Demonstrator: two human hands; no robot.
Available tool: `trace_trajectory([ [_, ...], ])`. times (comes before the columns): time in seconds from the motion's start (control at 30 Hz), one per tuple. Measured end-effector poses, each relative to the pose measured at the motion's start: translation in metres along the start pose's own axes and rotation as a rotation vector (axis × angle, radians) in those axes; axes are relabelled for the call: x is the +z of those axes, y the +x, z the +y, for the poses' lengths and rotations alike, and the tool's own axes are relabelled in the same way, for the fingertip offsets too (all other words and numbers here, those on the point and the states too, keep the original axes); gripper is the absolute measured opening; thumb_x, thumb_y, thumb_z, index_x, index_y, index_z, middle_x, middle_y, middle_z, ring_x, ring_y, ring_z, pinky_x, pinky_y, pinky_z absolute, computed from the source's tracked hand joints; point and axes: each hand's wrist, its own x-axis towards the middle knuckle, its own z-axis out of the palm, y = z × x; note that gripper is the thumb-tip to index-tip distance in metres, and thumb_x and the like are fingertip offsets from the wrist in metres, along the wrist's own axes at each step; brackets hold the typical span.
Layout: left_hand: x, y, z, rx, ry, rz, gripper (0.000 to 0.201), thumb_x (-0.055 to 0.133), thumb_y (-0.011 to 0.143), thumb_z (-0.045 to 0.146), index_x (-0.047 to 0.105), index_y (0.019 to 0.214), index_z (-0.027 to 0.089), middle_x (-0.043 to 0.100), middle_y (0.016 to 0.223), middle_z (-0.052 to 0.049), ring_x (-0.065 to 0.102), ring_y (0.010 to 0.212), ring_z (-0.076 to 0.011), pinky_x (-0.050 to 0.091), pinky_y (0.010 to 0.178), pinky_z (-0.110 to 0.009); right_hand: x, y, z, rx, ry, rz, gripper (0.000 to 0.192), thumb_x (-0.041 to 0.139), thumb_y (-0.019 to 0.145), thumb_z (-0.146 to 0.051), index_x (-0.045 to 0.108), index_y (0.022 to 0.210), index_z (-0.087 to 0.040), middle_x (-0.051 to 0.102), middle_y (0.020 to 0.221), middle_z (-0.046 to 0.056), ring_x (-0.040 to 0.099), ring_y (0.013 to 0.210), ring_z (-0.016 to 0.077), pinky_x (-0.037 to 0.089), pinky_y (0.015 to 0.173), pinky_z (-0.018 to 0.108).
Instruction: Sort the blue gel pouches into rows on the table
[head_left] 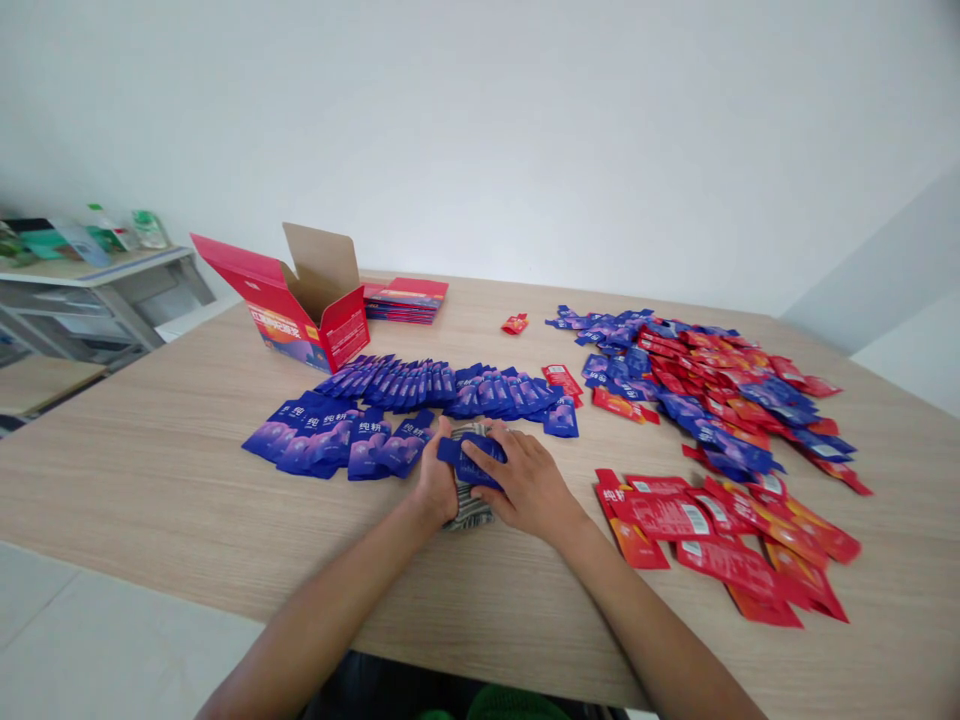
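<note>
Near the front middle of the table, both hands meet at a blue sachet (474, 460) and a grey striped cloth (471, 515). My left hand (436, 482) is closed along the cloth's left side, its thumb by the sachet's left end. From the right, my right hand (534, 482) grips the sachet, fingers bent over its face. The cloth shows above and below the sachet; its underside is hidden. Just beyond the hands lie loose blue sachets (367, 445) and a long overlapping row of blue sachets (397, 385).
An open red box (300, 325) stands back left, beside stacked flat red cartons (409, 295). A mixed heap of red and blue sachets (697, 370) covers the right. Red sachets (727, 540) lie nearer me. One small red sachet (515, 324) sits apart, towards the wall.
</note>
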Motion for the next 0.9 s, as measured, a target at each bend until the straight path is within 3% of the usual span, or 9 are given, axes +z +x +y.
trace_trajectory([
  [0.17, 0.0, 0.001, -0.001, -0.01, -0.006, 0.031, 0.069, 0.041, 0.092, 0.067, 0.07, 0.114, 0.009, 0.075, 0.108, -0.018, 0.072, 0.1, -0.0348, 0.057, 0.09, -0.048, -0.001, 0.0, 0.0, -0.019, -0.01, -0.024, 0.058, 0.056, 0.097, -0.046, 0.045, 0.151, -0.028, 0.048, 0.141, 0.02, 0.049, 0.126, 0.0356, 0.047, 0.099, 0.053],
  [0.33, 0.003, 0.002, 0.007, 0.047, -0.045, 0.069, 0.066, 0.035, 0.097, 0.062, 0.066, 0.124, 0.01, 0.074, 0.115, -0.018, 0.072, 0.102, -0.0319, 0.056, 0.093, -0.048, -0.011, 0.002, -0.002, -0.024, 0.008, -0.038, 0.049, 0.051, 0.1, -0.044, 0.056, 0.144, -0.023, 0.057, 0.127, 0.02, 0.055, 0.113, 0.0333, 0.049, 0.094, 0.052],
  [0.47, 0.006, 0.0, 0.017, 0.085, -0.043, 0.06, 0.069, 0.032, 0.097, 0.064, 0.063, 0.131, 0.012, 0.072, 0.119, -0.018, 0.071, 0.104, -0.0323, 0.055, 0.094, -0.051, -0.019, -0.002, 0.014, 0.004, 0.097, -0.118, 0.044, 0.048, 0.101, -0.045, 0.062, 0.138, -0.024, 0.063, 0.115, 0.016, 0.061, 0.104, 0.0294, 0.052, 0.089, 0.047],
  [0.57, 0.006, -0.001, 0.024, 0.099, -0.052, 0.044, 0.072, 0.029, 0.097, 0.064, 0.061, 0.134, 0.011, 0.072, 0.119, -0.018, 0.071, 0.105, -0.0335, 0.053, 0.095, -0.054, -0.02, -0.007, 0.033, 0.091, 0.328, -0.116, 0.045, 0.04, 0.104, -0.047, 0.063, 0.135, -0.024, 0.068, 0.111, 0.013, 0.066, 0.1, 0.0257, 0.053, 0.089, 0.042],
  [0.67, 0.003, 0.0, 0.027, 0.089, -0.061, 0.02, 0.074, 0.028, 0.097, 0.064, 0.06, 0.134, 0.009, 0.073, 0.117, -0.019, 0.071, 0.105, -0.0343, 0.053, 0.095, -0.055, -0.019, -0.009, 0.044, 0.284, 0.653, 0.074, 0.047, 0.04, 0.102, -0.055, 0.067, 0.125, -0.023, 0.074, 0.102, 0.01, 0.069, 0.094, 0.0245, 0.054, 0.089, 0.041],
  [0.8, -0.001, 0.0, 0.023, 0.061, -0.056, -0.018, 0.073, 0.032, 0.097, 0.065, 0.061, 0.134, 0.01, 0.074, 0.114, -0.019, 0.072, 0.1, -0.0347, 0.055, 0.092, -0.055, -0.014, -0.003, 0.031, 0.508, 1.171, 0.124, 0.055, 0.049, 0.092, -0.071, 0.067, 0.108, -0.022, 0.07, 0.078, 0.004, 0.065, 0.063, 0.0195, 0.055, 0.063, 0.034],
  [0.9, 0.001, -0.001, 0.019, 0.049, -0.049, -0.008, 0.071, 0.036, 0.096, 0.065, 0.062, 0.133, 0.01, 0.074, 0.115, -0.019, 0.073, 0.099, -0.0347, 0.055, 0.091, -0.054, -0.005, 0.004, 0.014, 0.562, 1.196, 0.132, 0.05, 0.053, 0.091, -0.069, 0.061, 0.08, -0.021, 0.06, 0.067, 0.0, 0.056, 0.057, 0.0153, 0.048, 0.055, 0.028],
])
